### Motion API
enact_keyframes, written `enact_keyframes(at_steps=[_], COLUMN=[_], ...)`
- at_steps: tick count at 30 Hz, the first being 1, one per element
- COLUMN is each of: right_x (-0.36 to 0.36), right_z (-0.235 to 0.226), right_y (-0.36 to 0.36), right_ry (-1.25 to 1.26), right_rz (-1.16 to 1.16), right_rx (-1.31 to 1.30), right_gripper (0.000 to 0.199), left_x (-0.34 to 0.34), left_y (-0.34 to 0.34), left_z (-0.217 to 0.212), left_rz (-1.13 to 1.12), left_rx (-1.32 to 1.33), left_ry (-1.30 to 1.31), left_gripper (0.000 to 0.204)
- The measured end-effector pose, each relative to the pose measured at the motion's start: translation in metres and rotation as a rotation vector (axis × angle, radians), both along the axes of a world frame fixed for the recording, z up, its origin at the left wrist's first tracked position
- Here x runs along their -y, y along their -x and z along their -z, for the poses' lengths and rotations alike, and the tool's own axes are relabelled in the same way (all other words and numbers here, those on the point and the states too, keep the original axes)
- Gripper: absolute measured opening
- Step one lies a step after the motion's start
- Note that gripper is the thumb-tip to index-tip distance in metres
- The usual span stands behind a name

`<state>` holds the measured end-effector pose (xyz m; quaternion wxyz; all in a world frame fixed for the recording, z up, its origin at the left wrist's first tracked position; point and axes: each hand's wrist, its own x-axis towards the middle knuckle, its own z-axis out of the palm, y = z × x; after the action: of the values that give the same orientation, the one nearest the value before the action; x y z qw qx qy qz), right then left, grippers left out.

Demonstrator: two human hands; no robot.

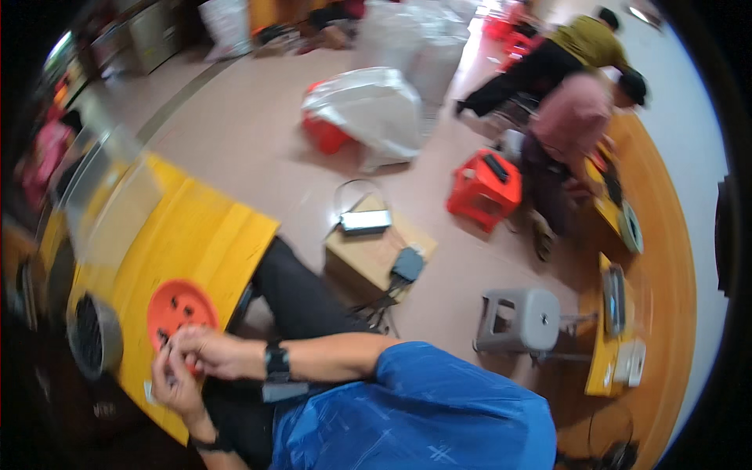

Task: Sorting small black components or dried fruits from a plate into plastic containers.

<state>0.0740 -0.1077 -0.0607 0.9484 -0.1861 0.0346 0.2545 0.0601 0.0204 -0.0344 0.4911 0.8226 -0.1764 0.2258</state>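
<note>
My right hand (210,352) and my left hand (177,385) meet over the near edge of an orange-red plate (196,297). Both have their fingers closed in a pinch, fingertips together. Whatever sits between them is too small and hidden to make out. Several small black pieces (188,311) lie on the plate, which rests on a yellow table (205,227). Left of it stands a grey tub (110,333) filled with dark small parts.
Clear plastic bins (117,207) stand at the table's far left. A cardboard box (364,254) with a power unit, a grey stool (517,319) and a red stool (486,188) are on the floor. Two people (576,110) bend at a bench on the right.
</note>
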Motion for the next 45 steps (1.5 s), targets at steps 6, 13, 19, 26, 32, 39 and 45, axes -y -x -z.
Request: enact_keyframes(at_steps=[6, 13, 19, 26, 32, 39, 45], right_x=[0.044, 0.044, 0.041, 0.039, 0.038, 0.037, 0.034], right_z=[-0.020, -0.029, -0.028, -0.032, -0.028, -0.020, -0.020], right_y=[0.015, 0.010, 0.009, 0.010, 0.008, 0.008, 0.010], right_ry=[0.075, -0.013, -0.018, 0.074, 0.093, 0.082, 0.083], right_rz=[-0.029, -0.180, -0.226, -0.232, -0.219, -0.233, -0.219], right_rx=[-0.025, 0.072, 0.054, 0.044, 0.078, 0.135, 0.082], right_gripper=[0.013, 0.022, 0.018, 0.014, 0.013, 0.015, 0.013], left_x=[0.028, -0.005, -0.008, -0.009, -0.011, -0.012, -0.012], left_y=[0.011, 0.021, 0.017, 0.016, 0.017, 0.018, 0.019], left_z=[-0.031, -0.053, -0.054, -0.058, -0.056, -0.054, -0.051], left_rz=[-0.039, -0.014, -0.035, -0.050, -0.072, -0.086, -0.086], left_rx=[-0.084, -0.260, -0.238, -0.158, -0.143, -0.106, -0.112], left_ry=[0.043, -0.211, -0.289, -0.379, -0.520, -0.497, -0.504], left_gripper=[0.015, 0.028, 0.037, 0.036, 0.036, 0.036, 0.036])
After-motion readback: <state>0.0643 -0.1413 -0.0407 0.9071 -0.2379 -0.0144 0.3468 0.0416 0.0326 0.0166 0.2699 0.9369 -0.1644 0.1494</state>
